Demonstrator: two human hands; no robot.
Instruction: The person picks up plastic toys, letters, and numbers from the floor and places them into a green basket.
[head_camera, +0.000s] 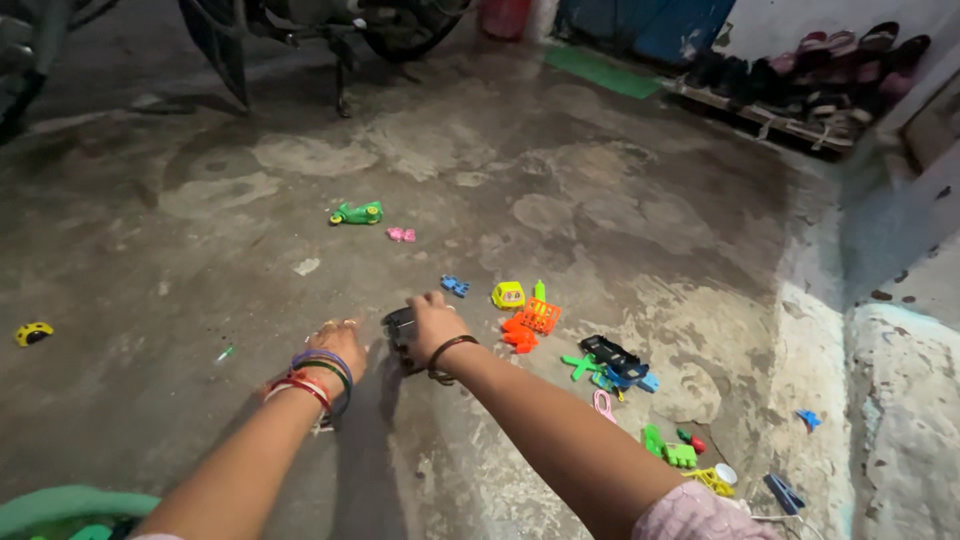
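Grey concrete floor (560, 140), rough and stained with pale round patches, fills almost the whole head view. In the lower middle of the frame both bare arms stretch forward. The right hand (432, 325), with a thin dark bangle on the wrist, lies over a small dark toy car of plastic (398, 330) and covers its right part; the fingers are bent down on it, but I cannot tell if they grip it firmly. The left hand (335, 345) rests flat on the floor just beside the car, on its left side, fingers spread narrow; its wrist carries red, green and purple bangles.

To the right of the hands many small plastic toys lie scattered: a yellow boxy toy (508, 295), an orange basket-shaped piece with a grid (540, 316), a small blue piece (455, 286), a black and blue toy truck (615, 362), and green blocks (670, 448) in the lower right. Above the hands, well apart, lie a green toy scooter (357, 213) and a small pink piece (401, 235). A yellow and black round toy (33, 333) sits at the left edge. In the lower left corner shows the rim of a green plastic tub (60, 500). At the upper right stands a low rack with shoes (810, 90), and at the top the stand and wheel of a motorcycle (330, 40).
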